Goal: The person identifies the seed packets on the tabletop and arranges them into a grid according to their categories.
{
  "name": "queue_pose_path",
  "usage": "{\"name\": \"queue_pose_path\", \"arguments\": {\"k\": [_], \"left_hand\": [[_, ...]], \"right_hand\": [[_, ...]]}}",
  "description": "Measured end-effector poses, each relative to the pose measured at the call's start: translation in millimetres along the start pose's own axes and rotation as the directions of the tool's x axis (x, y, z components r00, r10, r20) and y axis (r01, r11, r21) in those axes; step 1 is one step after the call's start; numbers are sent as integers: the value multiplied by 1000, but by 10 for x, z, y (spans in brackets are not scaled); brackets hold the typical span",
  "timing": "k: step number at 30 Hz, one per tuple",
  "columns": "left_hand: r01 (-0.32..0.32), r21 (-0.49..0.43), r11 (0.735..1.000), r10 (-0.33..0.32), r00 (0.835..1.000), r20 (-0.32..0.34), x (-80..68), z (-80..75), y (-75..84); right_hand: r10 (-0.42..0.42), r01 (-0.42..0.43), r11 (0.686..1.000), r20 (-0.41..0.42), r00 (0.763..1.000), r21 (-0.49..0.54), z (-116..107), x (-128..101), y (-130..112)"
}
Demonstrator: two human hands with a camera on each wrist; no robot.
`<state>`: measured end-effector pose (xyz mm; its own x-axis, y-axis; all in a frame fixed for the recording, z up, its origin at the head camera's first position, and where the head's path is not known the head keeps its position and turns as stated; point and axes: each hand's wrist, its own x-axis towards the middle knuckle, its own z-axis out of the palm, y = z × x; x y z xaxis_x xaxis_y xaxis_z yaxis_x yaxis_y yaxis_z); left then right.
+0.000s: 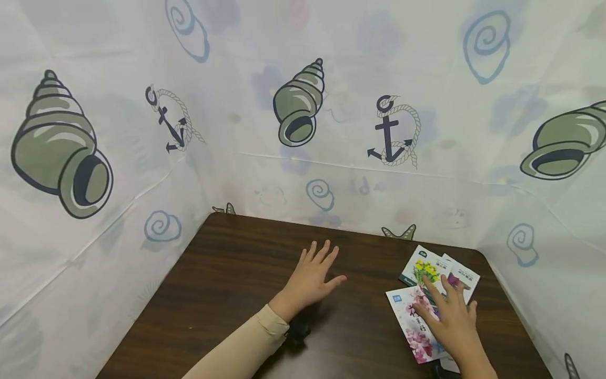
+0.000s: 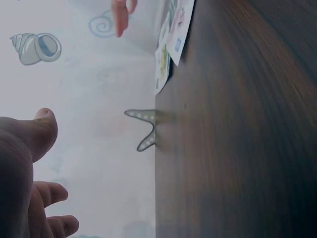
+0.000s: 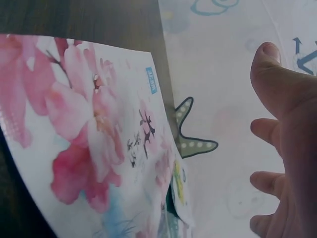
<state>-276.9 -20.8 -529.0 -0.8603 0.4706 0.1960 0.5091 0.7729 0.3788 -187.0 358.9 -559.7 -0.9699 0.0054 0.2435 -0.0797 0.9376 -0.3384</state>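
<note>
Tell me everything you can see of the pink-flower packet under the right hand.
The pink-flower packet is a flat, glossy white paper sachet printed with pink blossoms, a small blue label at one corner and dark lettering too small to read. It lies face up and slightly askew on the dark wooden table, nearest the person among three overlapping packets. The right hand, fingers spread and straight, lies over its right part. In the right wrist view one edge seems to lift slightly.

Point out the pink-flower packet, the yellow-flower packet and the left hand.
pink-flower packet (image 1: 413, 332): head view, its pink blossom print.
yellow-flower packet (image 1: 423, 268): head view, its yellow flowers.
left hand (image 1: 310, 280): head view, back of the hand.
</note>
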Motion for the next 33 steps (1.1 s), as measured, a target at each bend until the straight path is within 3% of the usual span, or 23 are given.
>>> {"name": "queue_pose_path", "arguments": {"k": [16, 33], "left_hand": [[-27, -166, 986, 38, 997, 65, 35, 189, 405], [-45, -190, 981, 62, 995, 83, 147, 268, 536]], "right_hand": [[15, -8, 996, -80, 997, 88, 208, -153, 151], [71, -63, 989, -52, 996, 134, 171, -168, 211]]}}
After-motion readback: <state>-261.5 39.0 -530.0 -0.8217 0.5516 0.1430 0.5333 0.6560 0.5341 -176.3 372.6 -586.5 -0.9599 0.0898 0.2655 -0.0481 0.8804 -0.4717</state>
